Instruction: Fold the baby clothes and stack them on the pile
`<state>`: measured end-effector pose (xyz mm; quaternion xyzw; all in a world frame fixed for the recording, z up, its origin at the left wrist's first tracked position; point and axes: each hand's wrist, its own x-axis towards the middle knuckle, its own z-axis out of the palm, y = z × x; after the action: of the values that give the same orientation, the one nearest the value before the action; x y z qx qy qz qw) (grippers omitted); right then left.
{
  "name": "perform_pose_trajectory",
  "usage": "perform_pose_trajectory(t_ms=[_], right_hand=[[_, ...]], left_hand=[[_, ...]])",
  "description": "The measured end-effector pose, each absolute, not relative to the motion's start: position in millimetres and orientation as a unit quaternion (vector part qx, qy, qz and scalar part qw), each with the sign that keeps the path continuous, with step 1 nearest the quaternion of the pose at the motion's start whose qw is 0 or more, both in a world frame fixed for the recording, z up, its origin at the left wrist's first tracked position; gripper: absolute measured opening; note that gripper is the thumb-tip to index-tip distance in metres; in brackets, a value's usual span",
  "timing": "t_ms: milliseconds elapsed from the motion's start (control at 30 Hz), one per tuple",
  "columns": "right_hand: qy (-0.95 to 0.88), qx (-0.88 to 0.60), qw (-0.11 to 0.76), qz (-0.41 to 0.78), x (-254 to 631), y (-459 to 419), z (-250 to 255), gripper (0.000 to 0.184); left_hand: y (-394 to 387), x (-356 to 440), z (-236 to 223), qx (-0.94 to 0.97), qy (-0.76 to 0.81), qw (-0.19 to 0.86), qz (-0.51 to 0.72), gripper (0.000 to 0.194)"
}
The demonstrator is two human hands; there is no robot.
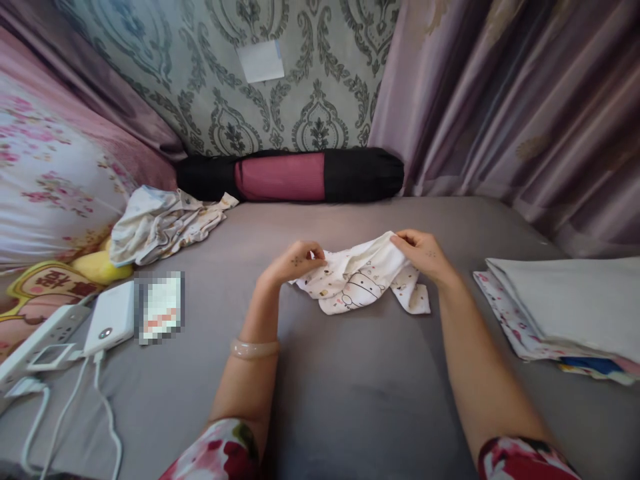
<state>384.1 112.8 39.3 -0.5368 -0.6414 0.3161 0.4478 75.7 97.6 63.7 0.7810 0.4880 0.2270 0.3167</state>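
Observation:
A small white printed garment (357, 287), with a cartoon face and tiny coloured motifs, is bunched over the grey sheet. My left hand (299, 262) pinches its left end between thumb and fingers. At the upper right edge, my right hand (421, 253) grips the cloth the same way, so the fabric stretches between both hands. Its lower part hangs in folds to the sheet, and a sleeve-like flap sticks out toward the right. Folds hide the garment's full shape.
Folded cloths (565, 307) are stacked at right. A crumpled printed cloth (165, 223) lies back left, near a power bank (111, 317), a power strip (43, 343) with cables, and a pixelated card (161, 307). A black-and-pink roll (280, 177) lies along the patterned wall.

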Motion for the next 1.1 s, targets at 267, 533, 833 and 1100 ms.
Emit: perform_pose_trajectory(t_ms=[267, 533, 833, 1100], right_hand=[[-0.669, -0.511, 0.451, 0.297, 376.3, 111.1, 44.7, 0.038], [-0.712, -0.465, 0.460, 0.253, 350.6, 104.1, 69.2, 0.036], [-0.770, -0.418, 0.422, 0.235, 335.5, 66.5, 137.2, 0.040], [-0.809, -0.391, 0.349, 0.266, 344.9, 46.4, 192.5, 0.039]], left_hand=[[89.1, 64.0, 81.2, 0.701, 0.477, 0.396, 0.353, 0.017], [72.9, 45.7, 107.1, 0.791, 0.489, 0.169, 0.328, 0.028], [38.7, 29.1, 154.2, 0.767, 0.469, 0.108, 0.425, 0.032], [14.4, 23.1, 196.4, 0.724, 0.450, 0.226, 0.471, 0.031]])
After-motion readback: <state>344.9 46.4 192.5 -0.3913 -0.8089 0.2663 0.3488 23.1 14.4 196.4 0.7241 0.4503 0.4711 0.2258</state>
